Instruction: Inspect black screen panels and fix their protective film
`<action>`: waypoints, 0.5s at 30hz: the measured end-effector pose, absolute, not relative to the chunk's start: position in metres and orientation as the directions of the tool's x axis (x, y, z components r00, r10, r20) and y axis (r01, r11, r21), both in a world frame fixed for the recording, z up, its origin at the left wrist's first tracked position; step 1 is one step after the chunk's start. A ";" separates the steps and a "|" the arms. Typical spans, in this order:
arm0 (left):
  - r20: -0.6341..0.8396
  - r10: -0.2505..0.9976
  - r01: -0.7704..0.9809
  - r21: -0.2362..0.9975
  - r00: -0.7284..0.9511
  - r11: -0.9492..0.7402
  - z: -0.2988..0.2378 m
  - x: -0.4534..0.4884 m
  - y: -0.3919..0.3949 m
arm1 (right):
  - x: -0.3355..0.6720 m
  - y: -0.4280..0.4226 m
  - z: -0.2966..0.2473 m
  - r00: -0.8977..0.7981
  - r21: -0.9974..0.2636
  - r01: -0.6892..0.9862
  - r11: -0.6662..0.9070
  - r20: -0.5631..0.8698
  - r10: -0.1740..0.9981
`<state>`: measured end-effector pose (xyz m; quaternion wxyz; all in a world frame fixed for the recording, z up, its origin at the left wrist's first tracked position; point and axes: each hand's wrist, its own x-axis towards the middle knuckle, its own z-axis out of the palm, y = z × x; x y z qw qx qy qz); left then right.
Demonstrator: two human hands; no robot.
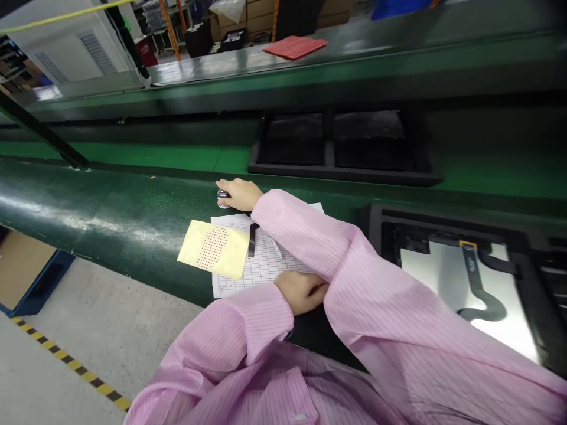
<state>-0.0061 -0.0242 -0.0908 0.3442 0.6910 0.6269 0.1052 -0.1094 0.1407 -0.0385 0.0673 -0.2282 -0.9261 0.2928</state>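
My right hand (243,195) reaches across to the left, its fingers closed around a small silver-and-dark object (223,199) on the green bench. Below it, printed grid sheets (266,260) lie partly under my right sleeve. On them rests a yellow sheet (215,249) with rows of small red marks, beside a short black strip (252,241). A thin clear item (277,248), possibly a pen, lies nearby. My left hand (302,291) is curled at the sheets' lower edge, close under my right forearm; whatever its fingers hold, if anything, is hidden.
At right, a black frame (376,230) holds a silver panel (436,268) with a grey flex cable (476,280). A black two-part tray (330,159) sits on the green conveyor behind. A red cloth (295,47) lies on the far ledge. A dark post (44,133) rises at left.
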 end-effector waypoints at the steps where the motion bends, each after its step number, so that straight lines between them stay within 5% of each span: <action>1: -0.270 0.946 0.784 0.621 0.181 0.027 -0.091 -0.007 -0.024 | -0.105 0.139 -0.031 -0.887 -0.551 0.394 0.735 -0.020 0.461; 6: -0.176 0.977 0.736 0.677 0.124 0.028 -0.092 -0.012 -0.025 | -0.022 0.118 -0.001 -0.896 -0.461 0.413 0.785 -0.050 0.442; 10: -0.050 0.998 0.676 0.736 0.048 0.004 -0.080 0.000 -0.026 | 0.100 0.094 -0.003 -0.811 -0.387 0.564 0.730 -0.092 0.578; 15: 0.413 0.903 0.573 0.715 0.117 -0.401 -0.066 0.048 -0.026 | 0.239 0.076 -0.032 -0.273 -0.290 0.923 0.253 -0.031 0.961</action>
